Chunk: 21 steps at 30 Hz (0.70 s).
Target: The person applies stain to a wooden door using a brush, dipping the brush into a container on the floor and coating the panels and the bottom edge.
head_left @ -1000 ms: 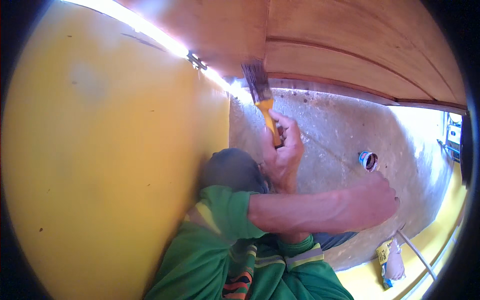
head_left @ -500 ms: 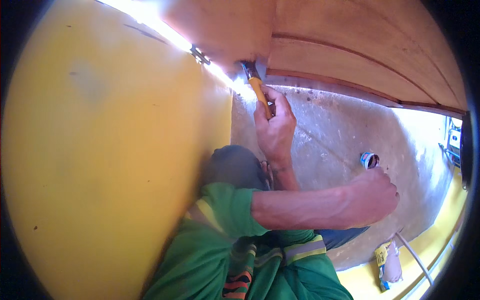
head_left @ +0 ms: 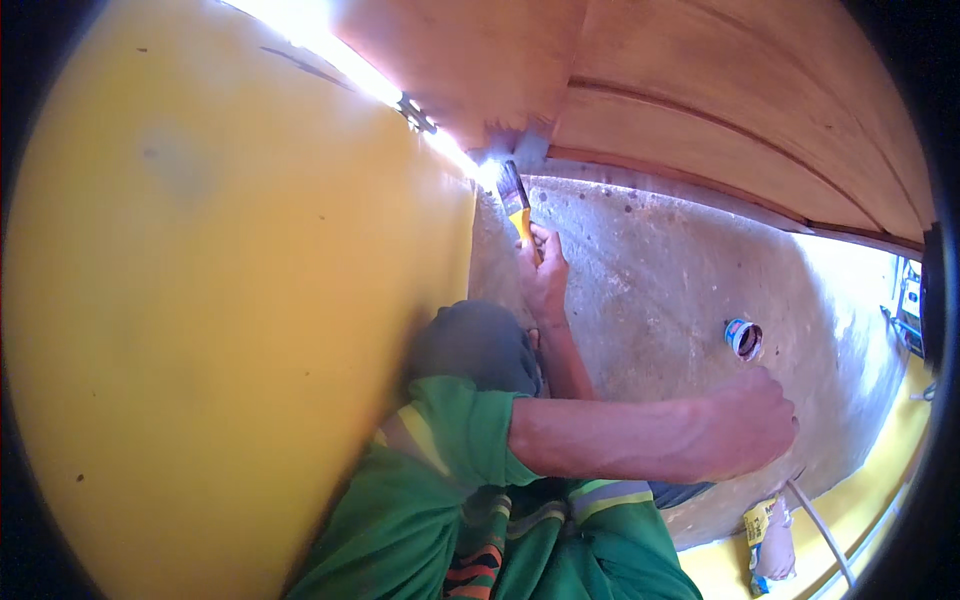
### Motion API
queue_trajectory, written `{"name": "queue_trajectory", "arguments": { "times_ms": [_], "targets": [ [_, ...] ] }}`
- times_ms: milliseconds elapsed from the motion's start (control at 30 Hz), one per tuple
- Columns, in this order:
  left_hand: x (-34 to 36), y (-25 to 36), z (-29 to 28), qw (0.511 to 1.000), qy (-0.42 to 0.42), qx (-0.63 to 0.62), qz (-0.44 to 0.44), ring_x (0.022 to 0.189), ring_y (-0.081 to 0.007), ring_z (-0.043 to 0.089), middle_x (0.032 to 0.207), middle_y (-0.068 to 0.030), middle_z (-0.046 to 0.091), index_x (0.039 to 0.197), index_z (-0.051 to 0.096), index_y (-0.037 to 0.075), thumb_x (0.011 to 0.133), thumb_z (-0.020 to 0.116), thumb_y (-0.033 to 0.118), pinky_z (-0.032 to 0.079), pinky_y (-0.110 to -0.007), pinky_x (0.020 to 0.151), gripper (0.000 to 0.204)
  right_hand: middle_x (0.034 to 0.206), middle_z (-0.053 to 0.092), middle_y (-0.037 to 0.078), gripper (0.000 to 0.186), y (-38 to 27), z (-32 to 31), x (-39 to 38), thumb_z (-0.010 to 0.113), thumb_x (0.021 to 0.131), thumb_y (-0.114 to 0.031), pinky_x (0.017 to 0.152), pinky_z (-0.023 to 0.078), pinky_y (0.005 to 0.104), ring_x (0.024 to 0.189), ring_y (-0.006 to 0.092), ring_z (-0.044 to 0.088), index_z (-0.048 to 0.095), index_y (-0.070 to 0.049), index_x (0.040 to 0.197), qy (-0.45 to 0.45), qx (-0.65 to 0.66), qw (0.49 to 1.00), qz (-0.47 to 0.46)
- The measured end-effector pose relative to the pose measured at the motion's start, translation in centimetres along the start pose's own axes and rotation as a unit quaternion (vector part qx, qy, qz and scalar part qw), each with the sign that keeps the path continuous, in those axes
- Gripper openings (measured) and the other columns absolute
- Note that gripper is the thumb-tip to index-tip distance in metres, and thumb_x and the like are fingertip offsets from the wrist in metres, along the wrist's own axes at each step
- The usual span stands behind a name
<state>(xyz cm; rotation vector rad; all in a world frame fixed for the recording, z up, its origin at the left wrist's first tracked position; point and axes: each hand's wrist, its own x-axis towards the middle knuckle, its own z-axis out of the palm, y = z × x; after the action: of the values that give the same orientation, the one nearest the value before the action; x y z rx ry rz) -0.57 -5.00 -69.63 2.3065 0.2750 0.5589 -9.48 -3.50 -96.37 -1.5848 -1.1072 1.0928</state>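
My right hand (head_left: 546, 275) grips a paintbrush (head_left: 525, 225) by its yellow handle, with the dark bristles pointing up. The bristle tip sits by the lower corner of a brown wooden door (head_left: 690, 130), next to a bright gap; whether it touches the door is unclear. A darker, streaky patch marks the door just above the brush. My left forearm crosses in front of me to the right, and my left hand (head_left: 755, 425) is closed, its fingers mostly hidden. Beyond that hand, a small open can (head_left: 744, 340) with dark contents stands on the floor.
A yellow wall (head_left: 220, 330) rises close on my left, with a metal hinge (head_left: 416, 113) at the bright gap. Grey concrete floor (head_left: 640, 270) lies below the door. At lower right are a partly crumpled bag (head_left: 770, 545) and a thin pole (head_left: 822, 530).
My right hand has drawn the paintbrush down, away from the darker patch on the door. The view has shifted slightly. My left hand stays closed in about the same place.
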Motion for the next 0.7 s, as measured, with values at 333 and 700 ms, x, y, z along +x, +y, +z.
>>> {"name": "queue_trajectory", "arguments": {
  "times_ms": [333,700],
  "targets": [
    [0.0,0.3,-0.4,1.000,0.008,0.019,-0.003,0.080,-0.0236,0.066,0.080,-0.0078,0.067,0.085,0.064,0.004,0.076,0.062,0.016,0.048,-0.036,0.073,0.015,0.099,0.067,0.024,0.024,-9.5,0.1,3.9,0.059,0.088,-0.010,0.081,0.052,0.0421,0.093,0.0389,0.066,0.059,0.002,0.108,-0.054,-0.138,0.988,-0.054],
    [0.3,0.2,0.6,0.999,-0.002,0.049,-0.005,0.077,-0.0231,0.066,0.079,-0.0072,0.067,0.083,0.065,0.006,0.077,0.061,0.017,0.049,-0.036,0.072,0.013,0.099,0.067,0.020,0.025,-9.2,0.3,1.1,0.058,0.088,-0.008,0.081,0.052,0.0398,0.091,0.0319,0.067,0.060,0.000,0.112,-0.059,-0.109,0.992,-0.040]
  ]
}}
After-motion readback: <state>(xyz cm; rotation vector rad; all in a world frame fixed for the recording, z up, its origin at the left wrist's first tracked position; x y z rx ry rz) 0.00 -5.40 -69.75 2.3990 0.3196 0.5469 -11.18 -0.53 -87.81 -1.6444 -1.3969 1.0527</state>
